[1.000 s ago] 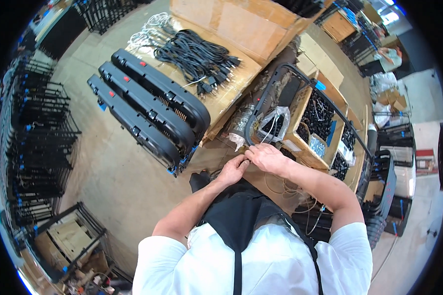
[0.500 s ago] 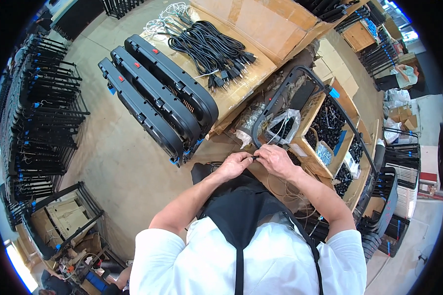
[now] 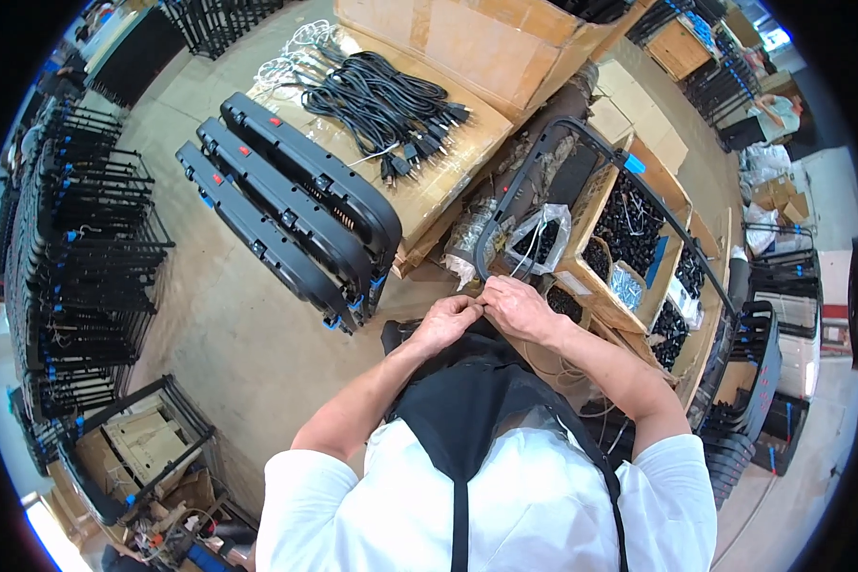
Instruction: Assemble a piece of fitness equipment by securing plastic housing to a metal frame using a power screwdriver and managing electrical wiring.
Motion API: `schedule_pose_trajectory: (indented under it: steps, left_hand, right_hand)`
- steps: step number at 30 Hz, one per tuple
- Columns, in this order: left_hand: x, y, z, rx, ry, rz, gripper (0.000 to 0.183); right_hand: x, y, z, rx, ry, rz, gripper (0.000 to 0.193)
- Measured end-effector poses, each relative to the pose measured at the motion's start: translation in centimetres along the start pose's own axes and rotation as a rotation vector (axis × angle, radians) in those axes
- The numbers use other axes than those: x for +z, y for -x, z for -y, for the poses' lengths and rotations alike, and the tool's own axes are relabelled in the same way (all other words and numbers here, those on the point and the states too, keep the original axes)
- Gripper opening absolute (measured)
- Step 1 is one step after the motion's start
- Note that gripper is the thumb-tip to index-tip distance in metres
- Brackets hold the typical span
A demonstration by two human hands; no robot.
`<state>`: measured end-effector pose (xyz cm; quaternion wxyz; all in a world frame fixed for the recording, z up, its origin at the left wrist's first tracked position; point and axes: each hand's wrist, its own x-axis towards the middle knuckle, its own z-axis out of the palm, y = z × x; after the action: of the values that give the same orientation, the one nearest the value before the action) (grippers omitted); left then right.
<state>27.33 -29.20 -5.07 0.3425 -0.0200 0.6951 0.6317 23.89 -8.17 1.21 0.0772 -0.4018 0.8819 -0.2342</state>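
Observation:
My left hand (image 3: 444, 324) and my right hand (image 3: 517, 307) meet in front of my black apron (image 3: 462, 410), fingertips pinched together. Whatever lies between the fingers is too small and covered to name. Just beyond my right hand is the lower corner of a black tubular frame (image 3: 483, 250), which leans over a wooden parts box. A white cord (image 3: 527, 259) runs from near my right hand toward a clear plastic bag (image 3: 543, 238) with black pieces in it.
The divided wooden box (image 3: 575, 276) holds small black parts and silvery screws (image 3: 625, 284). Black power cords (image 3: 381, 100) lie on a cardboard-covered table (image 3: 481, 143). Three black housings (image 3: 300, 172) with red switches lean beside it. Stacked black frames (image 3: 86, 257) stand left; a person (image 3: 772, 119) is far right.
The hands have shifted slightly left and their fingertips have drawn closer together. A small black piece seen between them before is now covered. The whole view has shifted a little.

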Motion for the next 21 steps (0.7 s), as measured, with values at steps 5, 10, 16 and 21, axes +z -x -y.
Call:
schedule_pose_trajectory:
  steps: [5,10,16,21]
  left_hand:
    - [-0.1,-0.6,1.8,0.042,0.041,-0.02,0.025]
    - [0.3,-1.3,0.6,-0.061,-0.05,0.022,0.024]
    - [-1.1,-0.2,0.9,-0.125,0.055,0.127,0.032]
    - [2.9,-3.5,-1.2,-0.134,0.04,0.361,0.032]
  right_hand:
    - [0.0,1.4,5.0,0.254,-0.049,-0.104,0.031]
    - [3.7,7.4,5.5,0.903,-0.467,0.021,0.049]
    - [23.5,9.4,-7.3,0.428,1.139,-0.021,0.057]
    - [28.3,12.3,-18.1,1.718,0.321,-0.429,0.027]
